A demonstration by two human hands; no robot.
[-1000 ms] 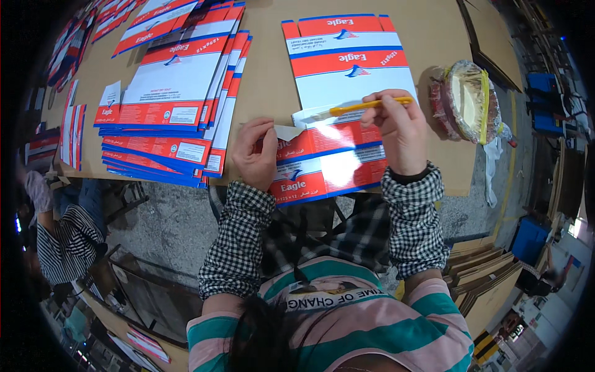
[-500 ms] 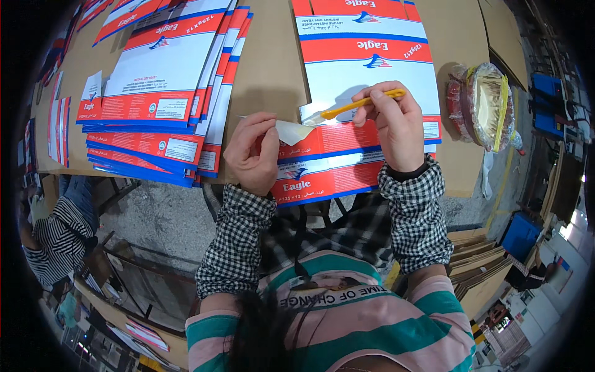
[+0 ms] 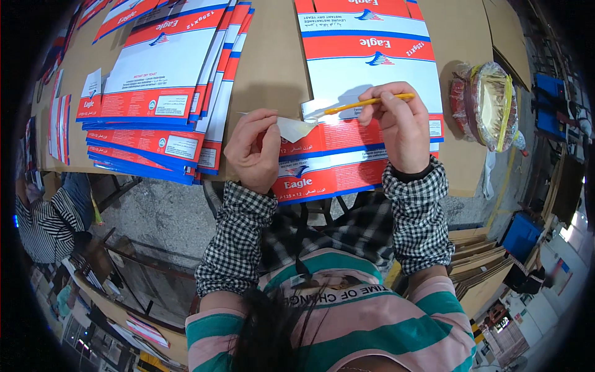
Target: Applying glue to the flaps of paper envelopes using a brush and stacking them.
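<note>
A flat printed carton (image 3: 359, 68) in red, white and blue lies on the table in front of me. My left hand (image 3: 255, 146) pinches a lifted flap (image 3: 294, 129) of it, white underside up, between thumb and fingers. My right hand (image 3: 403, 130) grips a slim brush (image 3: 365, 105) by its yellow handle. The pale brush tip points left and meets the right end of the flap. Whether the bristles press on it is too small to tell.
A stack of similar flat cartons (image 3: 149, 93) lies to the left, with narrow printed pieces (image 3: 59, 130) beyond it. At right stands a plastic-wrapped tub (image 3: 494, 108) with pale contents. Another person in stripes (image 3: 52, 223) is at far left. Cardboard sheets (image 3: 474, 266) are at lower right.
My right hand has shifted slightly right, and the brush has turned so its handle now shows narrow and edge-on. The left hand still holds the flap in about the same place.
</note>
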